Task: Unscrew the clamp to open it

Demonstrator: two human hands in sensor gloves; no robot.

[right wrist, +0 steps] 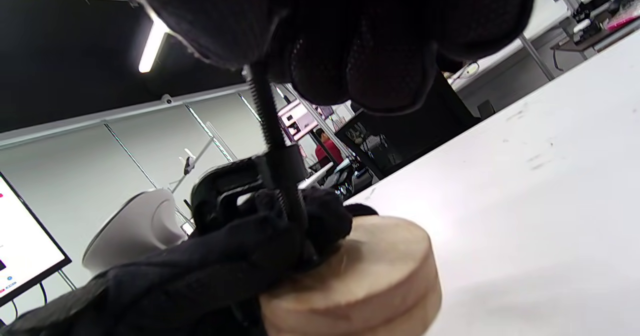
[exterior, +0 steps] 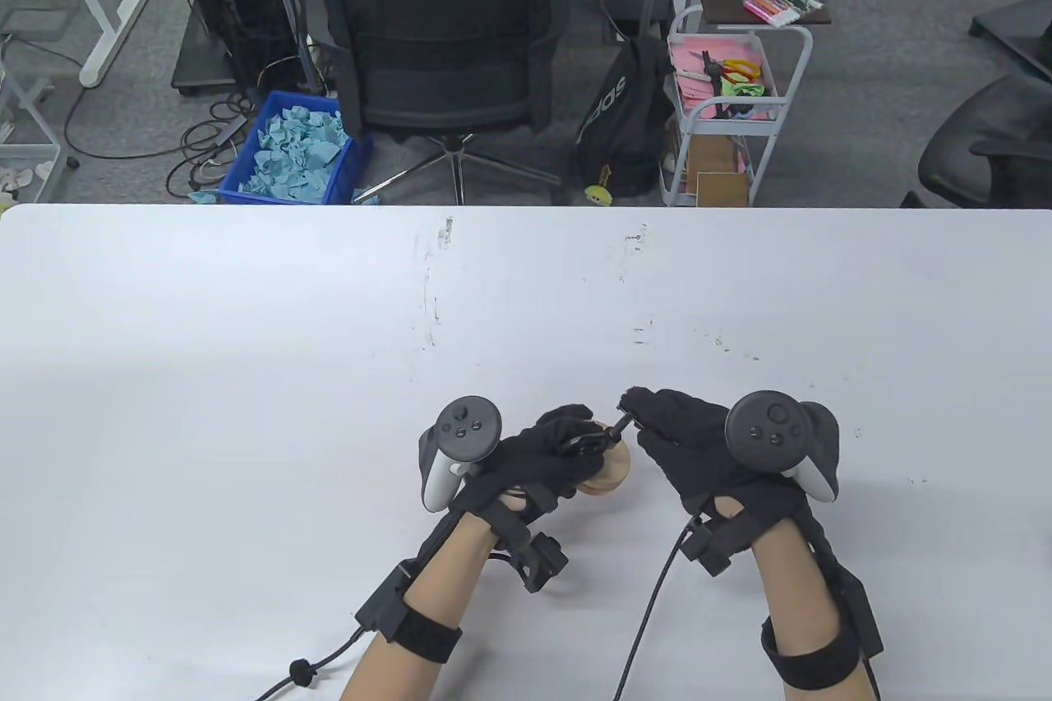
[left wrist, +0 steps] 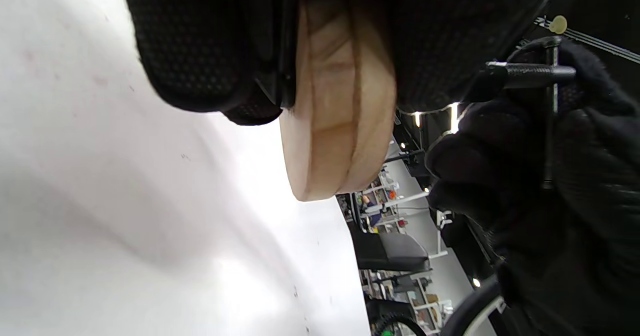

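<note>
A black C-clamp (exterior: 588, 440) grips a stack of two round wooden discs (exterior: 610, 468) near the table's front middle. My left hand (exterior: 549, 454) holds the clamp frame and the discs; the clamp frame (right wrist: 225, 191) and the discs (right wrist: 360, 276) show in the right wrist view, the discs (left wrist: 340, 110) in the left wrist view. My right hand (exterior: 667, 423) pinches the crossbar handle at the end of the threaded screw (exterior: 618, 427). The screw (right wrist: 274, 140) runs from my right fingers (right wrist: 365, 50) down to the clamp. The handle bar (left wrist: 550, 110) shows in the left wrist view.
The white table (exterior: 246, 372) spreads far and wide around my hands, with faint scuff marks (exterior: 434, 306) in the middle. Beyond its far edge stand an office chair (exterior: 444, 43), a blue bin (exterior: 292, 150) and a white cart (exterior: 723, 109).
</note>
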